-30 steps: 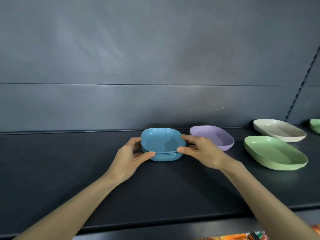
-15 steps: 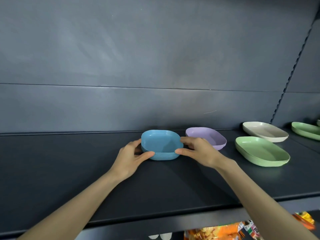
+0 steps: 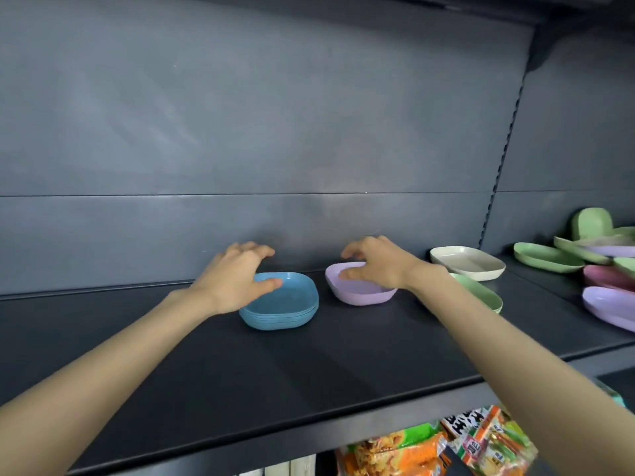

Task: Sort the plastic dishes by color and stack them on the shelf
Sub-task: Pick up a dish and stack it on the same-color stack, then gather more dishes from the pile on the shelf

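A stack of blue dishes (image 3: 285,305) sat on the dark shelf (image 3: 240,369), near the back panel (image 3: 240,132). The left hand (image 3: 237,280) hung over the stack's left side, fingers spread and relaxed, grasping nothing; whether the thumb touched the rim could not be told. Just right of the stack, apart from it, lay 1 purple dish (image 3: 360,293), and the right hand (image 3: 376,266) hovered above it, fingers loosely curved, released. Behind the right forearm a green dish (image 3: 488,297) showed partly, with a cream dish (image 3: 467,264) beyond it. Far right, a loose pile (image 3: 601,274) of green, pink and purple dishes lay jumbled. Snack packets (image 3: 446,444) showed below the shelf
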